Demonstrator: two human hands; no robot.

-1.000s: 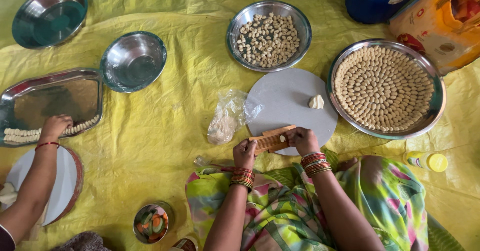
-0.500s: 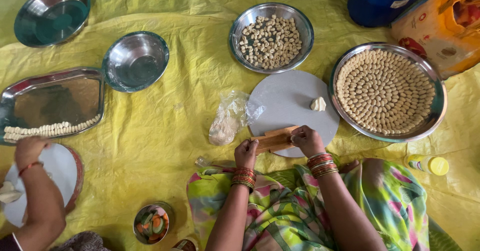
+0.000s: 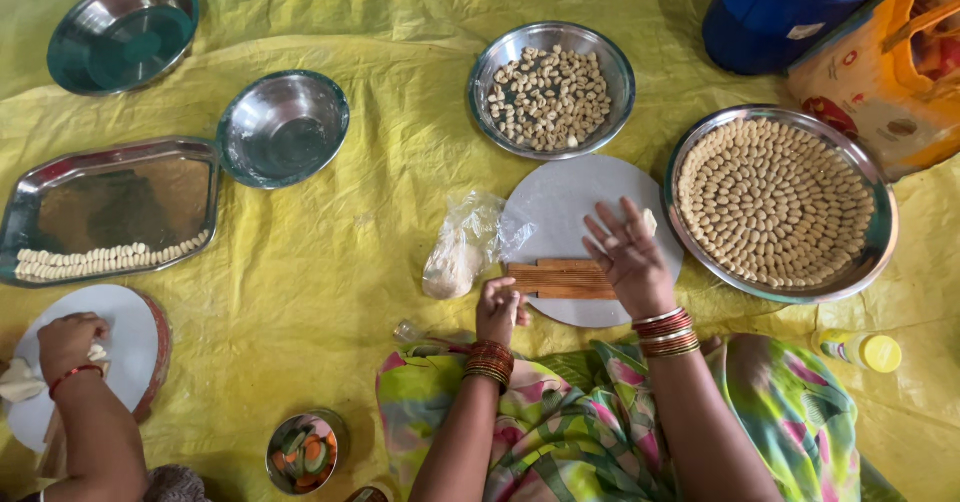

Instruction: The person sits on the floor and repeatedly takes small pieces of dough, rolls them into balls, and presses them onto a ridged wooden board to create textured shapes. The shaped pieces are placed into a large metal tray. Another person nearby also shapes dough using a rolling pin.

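Note:
My left hand (image 3: pixel 500 309) holds the left end of a small ridged wooden board (image 3: pixel 562 279) that lies on a round white board (image 3: pixel 580 224). My right hand (image 3: pixel 625 252) hovers over the white board with fingers spread, reaching toward a small lump of dough (image 3: pixel 650 222) near the board's right edge. A round steel tray (image 3: pixel 868 262) to the right is packed with several shaped dough pieces in rings. A steel bowl (image 3: pixel 552 89) beyond the board holds loose shaped pieces.
A plastic bag of dough (image 3: pixel 458 252) lies left of the board. Another person's hand (image 3: pixel 68 342) works dough on a second white board (image 3: pixel 130 337). A rectangular tray (image 3: pixel 110 207), two empty bowls (image 3: pixel 283 127), a blue container (image 3: pixel 775 7) and a small bowl (image 3: pixel 305 452) stand around.
My right hand left the wooden board and moved up and right toward the dough lump. The other person's hand drew back from the rectangular tray to the second white board.

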